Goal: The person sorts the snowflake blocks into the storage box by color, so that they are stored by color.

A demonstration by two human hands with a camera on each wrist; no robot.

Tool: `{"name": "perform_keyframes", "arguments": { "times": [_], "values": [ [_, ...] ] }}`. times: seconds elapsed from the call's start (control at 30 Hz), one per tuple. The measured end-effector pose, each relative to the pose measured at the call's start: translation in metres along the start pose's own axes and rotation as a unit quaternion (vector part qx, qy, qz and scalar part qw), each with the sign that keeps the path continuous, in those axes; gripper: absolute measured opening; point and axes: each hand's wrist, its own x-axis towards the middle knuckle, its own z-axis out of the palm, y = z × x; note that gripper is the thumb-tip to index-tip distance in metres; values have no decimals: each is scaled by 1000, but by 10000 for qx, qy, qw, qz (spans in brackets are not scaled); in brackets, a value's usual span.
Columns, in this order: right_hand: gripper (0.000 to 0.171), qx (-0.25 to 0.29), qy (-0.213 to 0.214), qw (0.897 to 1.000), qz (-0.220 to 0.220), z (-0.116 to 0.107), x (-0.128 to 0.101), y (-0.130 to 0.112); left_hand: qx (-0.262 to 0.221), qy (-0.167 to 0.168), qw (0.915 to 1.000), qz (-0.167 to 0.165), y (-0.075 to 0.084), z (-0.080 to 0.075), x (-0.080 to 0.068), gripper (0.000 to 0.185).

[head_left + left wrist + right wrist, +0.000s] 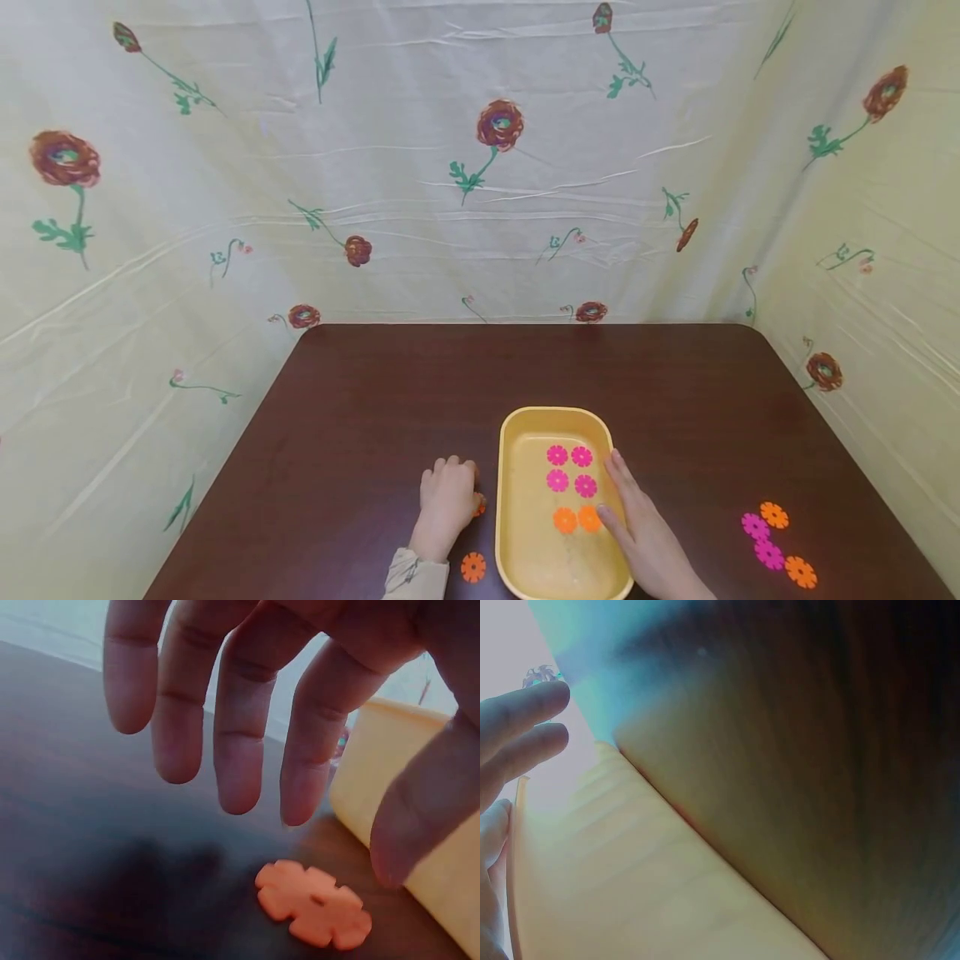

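— Head view?
— From above and behind, facing forward and down across the table (375,400) toward the draped cloth backdrop (480,208); widest of the three.

— Left wrist?
— Very near, low over the tabletop, looking out past the fingers (240,750) at an orange disc (315,904) and the yellow tray (405,772).

— Right wrist?
— Pressed close against the tray wall, overexposed and blurred.

— Shared?
— The tray (517,433), in all three.

Dark brown table (375,400), yellow tray (513,467) set near its front edge, two orange flower discs (473,567) laid left of the tray, four pink and orange discs (772,537) clustered at the right.
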Motion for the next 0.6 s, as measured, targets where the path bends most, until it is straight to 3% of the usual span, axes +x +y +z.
{"name": "perform_keyframes", "arguments": {
  "times": [0.23, 0.6],
  "values": [
    [61, 8, 22, 10000, -24, -1, 1, -1, -16, -211, 9997, -107, -3, 7, -2, 32],
    [61, 40, -102, 9999, 130, -2, 0, -3, 80, -342, 9991, -229, -4, 9, -1, 28]
  ]
}}
